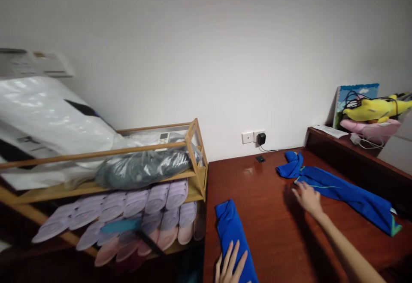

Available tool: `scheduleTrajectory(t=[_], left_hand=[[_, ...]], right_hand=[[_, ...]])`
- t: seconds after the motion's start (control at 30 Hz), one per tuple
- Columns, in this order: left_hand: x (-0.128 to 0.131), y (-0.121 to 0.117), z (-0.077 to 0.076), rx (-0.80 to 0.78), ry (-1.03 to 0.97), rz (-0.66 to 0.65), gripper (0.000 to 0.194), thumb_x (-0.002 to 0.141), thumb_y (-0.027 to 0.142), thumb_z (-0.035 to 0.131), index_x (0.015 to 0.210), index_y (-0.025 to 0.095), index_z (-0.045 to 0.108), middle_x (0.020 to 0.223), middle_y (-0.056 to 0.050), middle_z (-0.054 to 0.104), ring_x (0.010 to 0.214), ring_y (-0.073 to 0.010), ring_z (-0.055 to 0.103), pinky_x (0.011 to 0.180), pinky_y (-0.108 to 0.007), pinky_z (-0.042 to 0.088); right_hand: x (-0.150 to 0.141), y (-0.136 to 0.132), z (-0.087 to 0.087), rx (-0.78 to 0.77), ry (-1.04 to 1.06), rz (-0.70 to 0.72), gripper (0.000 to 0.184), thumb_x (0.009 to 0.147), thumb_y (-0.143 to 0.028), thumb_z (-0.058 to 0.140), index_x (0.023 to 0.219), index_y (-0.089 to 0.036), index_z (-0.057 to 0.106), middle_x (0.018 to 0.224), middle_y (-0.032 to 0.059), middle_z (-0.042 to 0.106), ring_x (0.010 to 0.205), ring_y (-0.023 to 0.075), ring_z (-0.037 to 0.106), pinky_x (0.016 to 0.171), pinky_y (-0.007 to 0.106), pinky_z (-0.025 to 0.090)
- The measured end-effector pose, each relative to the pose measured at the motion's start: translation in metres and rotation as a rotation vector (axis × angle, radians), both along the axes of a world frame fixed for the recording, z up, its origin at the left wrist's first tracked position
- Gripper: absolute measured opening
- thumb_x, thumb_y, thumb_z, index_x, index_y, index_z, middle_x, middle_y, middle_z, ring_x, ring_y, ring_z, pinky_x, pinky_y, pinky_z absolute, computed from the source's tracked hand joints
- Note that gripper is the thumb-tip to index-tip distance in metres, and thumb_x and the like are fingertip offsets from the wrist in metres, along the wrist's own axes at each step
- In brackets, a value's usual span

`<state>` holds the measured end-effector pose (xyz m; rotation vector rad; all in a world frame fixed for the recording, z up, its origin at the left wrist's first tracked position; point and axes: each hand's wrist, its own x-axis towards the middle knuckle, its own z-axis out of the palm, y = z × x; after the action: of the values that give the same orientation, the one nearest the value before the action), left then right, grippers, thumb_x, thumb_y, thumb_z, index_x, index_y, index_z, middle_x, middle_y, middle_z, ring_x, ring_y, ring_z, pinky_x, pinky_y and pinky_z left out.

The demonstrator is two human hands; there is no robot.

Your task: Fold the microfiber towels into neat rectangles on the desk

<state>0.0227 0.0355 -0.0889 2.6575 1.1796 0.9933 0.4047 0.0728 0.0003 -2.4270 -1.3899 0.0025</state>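
My left hand [230, 263] lies with fingers spread on a folded strip of blue cloth [232, 223] at the front left of the table. Farther right, my right hand [308, 198] reaches in, its fingers apart and a little bent. Its fingertips are at the near edge of a long blue garment [347, 190] with green edging; whether they touch it I cannot tell. That garment is narrow and stretched slantwise across the table, with a twisted, bunched part at its far left end. A small white tag shows near its right end.
The brown table [257, 214] meets a white wall with a socket and black plug [261, 138]. A raised ledge at right bears a yellow plush toy [373, 109], a pink item and cables. Left stands a wooden rack [196, 162] with several lilac slippers [157, 197] and plastic-wrapped bundles.
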Motion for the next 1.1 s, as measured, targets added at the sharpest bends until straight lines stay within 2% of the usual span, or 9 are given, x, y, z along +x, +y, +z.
scheduleTrajectory(t=[0.1, 0.17, 0.23, 0.33, 0.47, 0.67, 0.83, 0.93, 1.1], left_hand=[[-0.014, -0.001, 0.017, -0.276, -0.283, 0.001, 0.042, 0.093, 0.042, 0.035, 0.130, 0.030, 0.050, 0.142, -0.004, 0.044, 0.129, -0.0234, 0.041, 0.104, -0.042, 0.037], [-0.023, 0.002, 0.023, -0.453, -0.565, 0.142, 0.042, 0.094, 0.043, 0.033, 0.126, 0.026, 0.054, 0.139, -0.006, 0.047, 0.128, -0.0218, 0.042, 0.106, -0.040, 0.035], [-0.030, 0.006, 0.024, -0.571, -0.832, 0.257, 0.045, 0.092, 0.049, 0.035, 0.121, 0.022, 0.056, 0.134, -0.008, 0.052, 0.125, -0.0224, 0.045, 0.104, -0.039, 0.037], [-0.034, 0.006, 0.025, -0.714, -1.024, 0.259, 0.049, 0.083, 0.056, 0.047, 0.115, 0.020, 0.058, 0.127, -0.009, 0.057, 0.120, -0.0252, 0.050, 0.099, -0.039, 0.042], [-0.034, -0.001, 0.038, -0.917, -1.039, 0.190, 0.048, 0.070, 0.051, 0.063, 0.105, 0.018, 0.062, 0.116, -0.011, 0.063, 0.111, -0.0269, 0.057, 0.094, -0.038, 0.045], [-0.025, -0.009, 0.049, -1.226, -0.979, 0.173, 0.053, 0.069, 0.050, 0.057, 0.110, 0.016, 0.059, 0.094, -0.009, 0.067, 0.081, -0.0214, 0.066, 0.068, -0.032, 0.050], [-0.013, -0.025, 0.059, -0.673, -0.630, 0.267, 0.038, 0.076, 0.038, 0.050, 0.107, 0.018, 0.060, 0.102, -0.010, 0.061, 0.098, -0.0256, 0.060, 0.084, -0.041, 0.048], [-0.001, -0.037, 0.077, -0.338, -0.292, 0.083, 0.032, 0.083, 0.020, 0.042, 0.111, 0.022, 0.058, 0.115, -0.010, 0.056, 0.110, -0.0248, 0.052, 0.095, -0.043, 0.041], [0.020, -0.034, 0.091, -0.249, 0.200, -0.265, 0.020, 0.084, 0.024, 0.050, 0.100, 0.021, 0.059, 0.104, -0.006, 0.061, 0.104, -0.0239, 0.052, 0.099, -0.047, 0.036]], right_hand=[[-0.122, -0.026, -0.003, -0.006, 0.038, 0.410, 0.032, 0.088, -0.048, 0.037, 0.090, -0.030, 0.063, 0.104, 0.0030, 0.061, 0.097, 0.0188, 0.055, 0.088, 0.032, 0.039], [-0.197, -0.051, -0.009, 0.083, 0.086, 0.691, 0.031, 0.090, -0.044, 0.035, 0.092, -0.027, 0.061, 0.100, 0.0058, 0.061, 0.094, 0.0210, 0.054, 0.087, 0.035, 0.039], [-0.252, -0.070, -0.016, 0.094, 0.071, 0.676, 0.034, 0.085, -0.050, 0.043, 0.099, -0.025, 0.060, 0.101, 0.0101, 0.060, 0.095, 0.0273, 0.053, 0.087, 0.044, 0.038], [-0.291, -0.080, -0.026, 0.062, 0.148, 0.503, 0.036, 0.076, -0.045, 0.058, 0.104, -0.022, 0.061, 0.104, 0.0164, 0.060, 0.101, 0.0361, 0.049, 0.090, 0.056, 0.033], [-0.282, -0.078, -0.028, 0.114, 0.386, 0.446, 0.019, 0.080, -0.027, 0.049, 0.087, -0.021, 0.066, 0.093, 0.0134, 0.064, 0.096, 0.0311, 0.053, 0.090, 0.049, 0.034], [-0.241, -0.078, -0.032, 0.202, 0.809, 0.420, 0.040, 0.082, -0.051, 0.045, 0.066, -0.021, 0.066, 0.064, 0.0022, 0.063, 0.063, 0.0194, 0.056, 0.062, 0.029, 0.040], [-0.229, -0.067, -0.034, 0.308, 1.167, 0.300, 0.042, 0.069, -0.060, 0.057, 0.055, -0.020, 0.054, 0.051, -0.0025, 0.052, 0.051, 0.0137, 0.047, 0.052, 0.026, 0.036], [-0.218, -0.063, -0.029, 0.384, 1.345, 0.197, 0.038, 0.070, -0.058, 0.055, 0.065, -0.020, 0.056, 0.059, -0.0025, 0.056, 0.056, 0.0139, 0.051, 0.058, 0.027, 0.042], [-0.180, -0.077, -0.032, 0.441, 1.452, 0.006, 0.031, 0.064, -0.051, 0.061, 0.069, -0.020, 0.058, 0.066, -0.0008, 0.061, 0.063, 0.0155, 0.055, 0.067, 0.029, 0.046]])
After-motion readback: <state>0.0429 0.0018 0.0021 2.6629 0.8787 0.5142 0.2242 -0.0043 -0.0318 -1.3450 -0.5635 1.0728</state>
